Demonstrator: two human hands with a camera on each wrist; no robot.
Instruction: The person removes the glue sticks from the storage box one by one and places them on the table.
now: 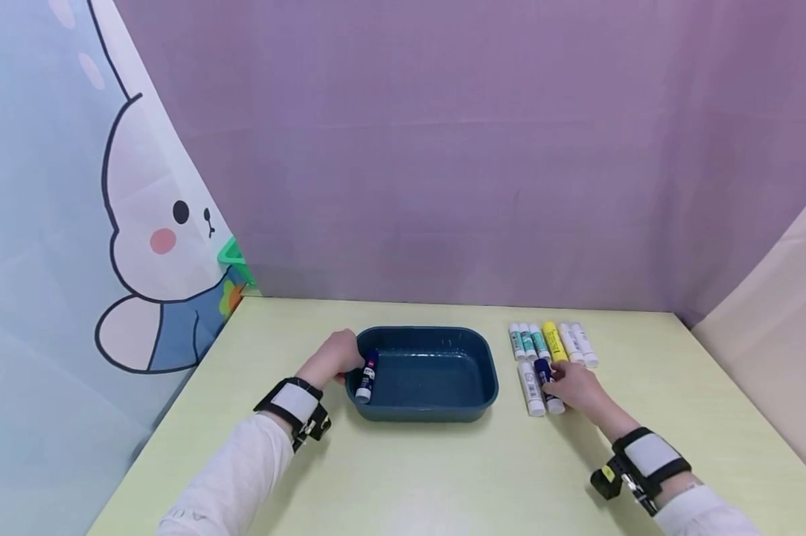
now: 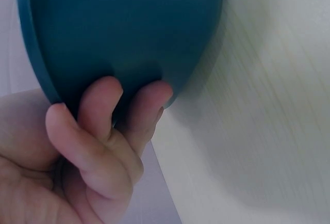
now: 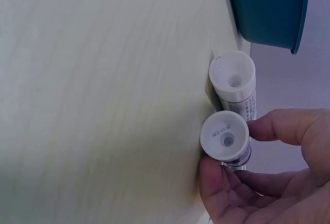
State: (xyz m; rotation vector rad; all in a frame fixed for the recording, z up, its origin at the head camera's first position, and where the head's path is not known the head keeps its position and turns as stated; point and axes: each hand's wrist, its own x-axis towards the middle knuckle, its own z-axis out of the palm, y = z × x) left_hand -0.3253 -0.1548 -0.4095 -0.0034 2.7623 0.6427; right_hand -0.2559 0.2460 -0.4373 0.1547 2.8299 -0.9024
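A dark blue tray stands on the table, and my left hand grips its left end. In the left wrist view, bent fingers press against the tray's outer wall. One dark blue glue stick with a white base leans inside the tray at its left side. To the right, my right hand pinches another dark blue glue stick between thumb and fingers. Its round white base faces the right wrist camera. Close beside it lies a white glue stick.
Behind the pinched stick, a row of glue sticks lies side by side: several green-and-white ones, a yellow one and white ones. A purple cloth hangs along the table's back edge. A green plastic thing shows at the left.
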